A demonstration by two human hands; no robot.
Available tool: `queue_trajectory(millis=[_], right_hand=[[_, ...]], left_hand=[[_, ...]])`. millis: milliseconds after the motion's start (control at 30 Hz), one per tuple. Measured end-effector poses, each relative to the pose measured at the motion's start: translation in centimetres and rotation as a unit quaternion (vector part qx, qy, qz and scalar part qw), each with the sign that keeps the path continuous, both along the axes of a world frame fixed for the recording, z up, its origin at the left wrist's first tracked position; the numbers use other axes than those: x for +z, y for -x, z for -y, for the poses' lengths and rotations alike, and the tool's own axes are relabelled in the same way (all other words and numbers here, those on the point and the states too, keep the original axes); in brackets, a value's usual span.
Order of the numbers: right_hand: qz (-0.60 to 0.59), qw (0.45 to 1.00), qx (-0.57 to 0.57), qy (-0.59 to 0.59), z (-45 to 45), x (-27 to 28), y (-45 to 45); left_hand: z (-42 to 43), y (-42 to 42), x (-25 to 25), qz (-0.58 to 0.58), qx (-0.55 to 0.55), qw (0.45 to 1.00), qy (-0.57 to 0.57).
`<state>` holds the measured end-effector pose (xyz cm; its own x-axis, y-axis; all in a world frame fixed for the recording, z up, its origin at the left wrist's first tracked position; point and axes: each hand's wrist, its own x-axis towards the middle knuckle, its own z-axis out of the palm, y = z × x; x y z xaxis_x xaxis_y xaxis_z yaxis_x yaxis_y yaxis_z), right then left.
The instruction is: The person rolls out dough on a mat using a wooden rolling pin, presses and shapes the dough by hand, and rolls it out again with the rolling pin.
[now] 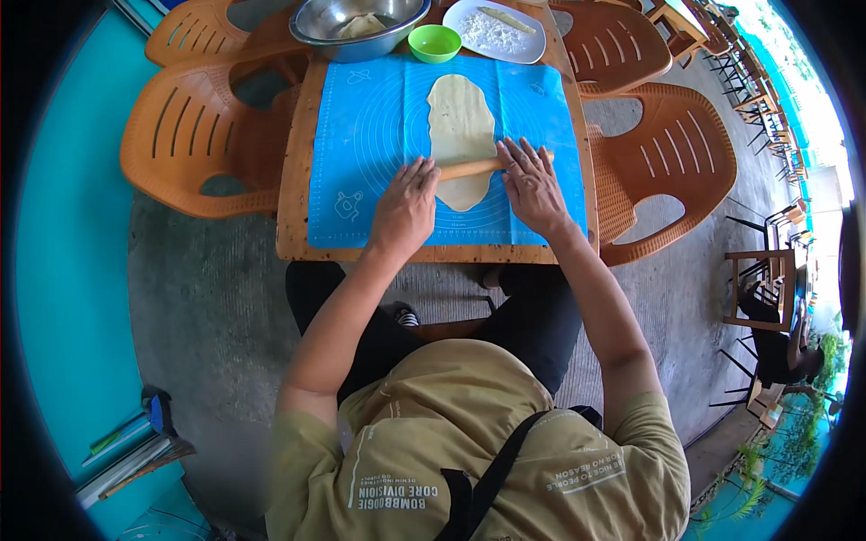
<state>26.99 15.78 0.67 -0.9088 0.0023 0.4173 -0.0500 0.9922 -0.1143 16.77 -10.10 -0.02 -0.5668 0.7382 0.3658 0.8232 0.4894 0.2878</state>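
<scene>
A long, flat sheet of dough (460, 117) with wavy edges lies on a blue printed mat (361, 135). Across its lower part rests a wooden rolling pin (471, 169), slightly tilted up to the right. My left hand (410, 200) lies on the pin's left end, fingers stretched forward and fairly flat. On the right end is my right hand (534, 187), its fingers extended and a little apart over the pin. Neither hand is wrapped round it. The dough shows above and below the pin, between the hands.
Beyond the mat are a metal bowl (329, 41) with dough, a green bowl (435, 43) and a white plate (528, 45) with flour and a dough strip. Orange chairs (135, 135) flank the wooden table (293, 180). A person (785, 356) sits far right.
</scene>
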Motion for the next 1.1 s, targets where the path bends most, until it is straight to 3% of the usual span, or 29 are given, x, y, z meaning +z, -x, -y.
queue_trajectory(millis=[267,433,767,933,1100], right_hand=[[0.053,0.996,-0.034,0.061,1.6,0.8,-3.3],[0.005,0.997,-0.029,0.078,1.9,0.8,-3.5],[-0.007,0.995,-0.001,0.095,1.8,-0.6,-5.8],[0.002,0.995,0.011,0.097,2.0,0.2,-7.1],[-0.003,0.996,0.027,0.085,3.0,1.8,-7.5]], left_hand=[[1.4,-4.3,1.8,-0.004,-0.030,1.000,0.006],[0.4,-5.0,1.2,-0.008,0.016,0.999,0.033],[1.5,-8.1,2.1,0.002,0.004,0.997,0.077],[2.0,-9.0,2.8,-0.027,-0.014,0.998,0.047],[2.2,-8.5,2.7,0.079,-0.020,0.996,-0.032]])
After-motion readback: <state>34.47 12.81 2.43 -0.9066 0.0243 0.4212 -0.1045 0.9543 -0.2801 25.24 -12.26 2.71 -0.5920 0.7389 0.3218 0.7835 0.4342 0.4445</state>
